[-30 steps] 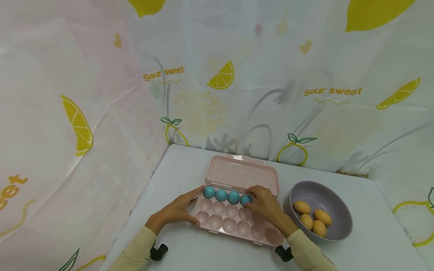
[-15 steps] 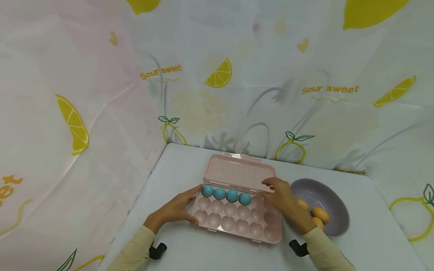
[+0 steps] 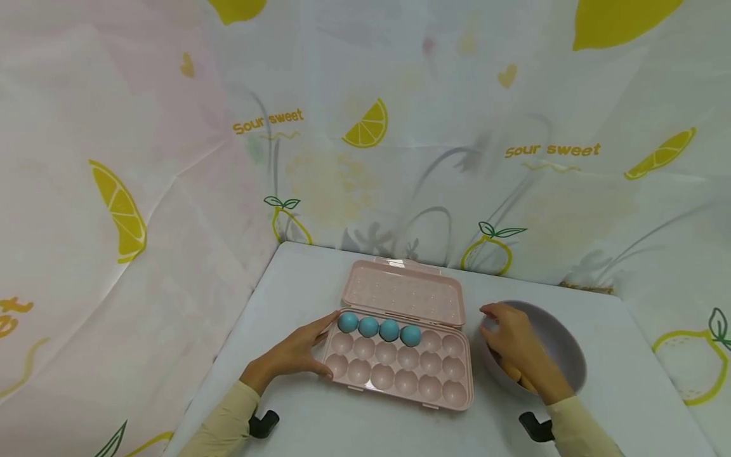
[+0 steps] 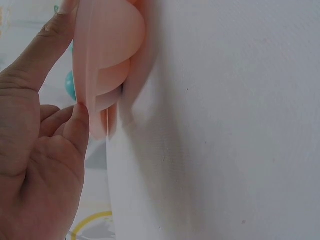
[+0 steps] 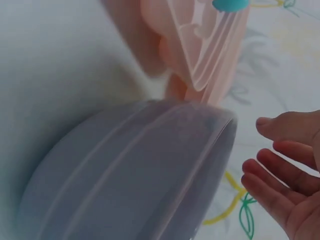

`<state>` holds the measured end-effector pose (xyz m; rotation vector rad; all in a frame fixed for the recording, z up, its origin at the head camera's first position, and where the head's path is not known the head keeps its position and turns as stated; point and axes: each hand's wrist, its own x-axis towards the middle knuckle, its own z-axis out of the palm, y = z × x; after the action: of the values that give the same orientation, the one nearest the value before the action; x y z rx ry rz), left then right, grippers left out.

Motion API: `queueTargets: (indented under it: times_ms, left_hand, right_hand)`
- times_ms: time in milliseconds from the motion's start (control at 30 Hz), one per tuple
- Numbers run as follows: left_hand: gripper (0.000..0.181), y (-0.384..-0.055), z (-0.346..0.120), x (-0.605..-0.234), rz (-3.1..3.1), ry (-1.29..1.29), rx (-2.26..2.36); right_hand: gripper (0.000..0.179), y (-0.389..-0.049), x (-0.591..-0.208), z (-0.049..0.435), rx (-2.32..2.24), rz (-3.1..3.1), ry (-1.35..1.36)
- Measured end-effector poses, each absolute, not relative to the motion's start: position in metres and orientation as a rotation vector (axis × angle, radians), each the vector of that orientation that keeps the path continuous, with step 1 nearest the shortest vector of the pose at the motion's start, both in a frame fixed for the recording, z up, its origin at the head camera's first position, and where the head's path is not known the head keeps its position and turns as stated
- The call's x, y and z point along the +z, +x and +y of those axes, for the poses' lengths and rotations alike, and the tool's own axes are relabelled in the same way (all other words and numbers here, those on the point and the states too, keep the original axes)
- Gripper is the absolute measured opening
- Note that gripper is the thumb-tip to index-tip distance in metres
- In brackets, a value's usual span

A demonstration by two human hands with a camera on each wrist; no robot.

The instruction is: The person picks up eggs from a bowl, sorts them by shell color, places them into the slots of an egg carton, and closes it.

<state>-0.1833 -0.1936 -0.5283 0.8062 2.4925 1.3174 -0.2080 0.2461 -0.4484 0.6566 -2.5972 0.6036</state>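
Observation:
A pink egg box (image 3: 384, 365) lies with its lid (image 3: 404, 292) folded back. Four-sided cups fill its base, and several blue eggs (image 3: 389, 330) sit in the back row from the left. My left hand (image 3: 294, 352) grips the box's left end, thumb at the near corner and fingers at the far corner; in the left wrist view the fingertips (image 4: 79, 112) touch its rim. My right hand (image 3: 516, 339) is over the grey bowl (image 3: 568, 355), its fingers loosely bent with nothing in them. Brown eggs (image 3: 511, 370) in the bowl are partly hidden beneath it.
The white table (image 3: 308, 419) meets a lemon-printed sheet (image 3: 400, 190) at the back and left. In the right wrist view the bowl's rim (image 5: 232, 122) rises between the hand and the egg box's right end.
My right hand has let go of the last blue egg in the back row and moved right, away from the box to the bowl. My left hand stays on the box.

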Motion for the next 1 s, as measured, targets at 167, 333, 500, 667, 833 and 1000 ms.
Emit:
queueTargets:
  times_ms: [167, 333, 500, 667, 833, 1000]
  left_hand:
    - [0.123, -0.181, -0.192, -0.526, 2.484, 0.791, 1.346]
    - [0.124, -0.183, -0.195, -0.528, 2.474, 0.808, 1.326]
    - [0.125, -0.185, -0.197, -0.531, 2.449, 0.839, 1.338]
    - [0.121, -0.178, -0.193, -0.517, 2.445, 0.836, 1.365]
    - [0.119, -0.175, -0.19, -0.509, 2.451, 0.821, 1.38]
    - [0.124, -0.183, -0.194, -0.528, 2.468, 0.801, 1.351]
  right_hand:
    - [0.031, -0.205, -0.451, 0.265, 0.624, -2.769, 0.556]
    - [0.026, -0.204, -0.456, 0.276, 0.639, -2.897, 0.494]
    - [0.022, -0.203, -0.461, 0.279, 0.643, -2.92, 0.49]
    - [0.019, -0.203, -0.468, 0.283, 0.64, -2.919, 0.515]
    - [0.026, -0.207, -0.475, 0.288, 0.64, -2.947, 0.503]
    - [0.028, -0.209, -0.477, 0.289, 0.614, -2.969, 0.499]
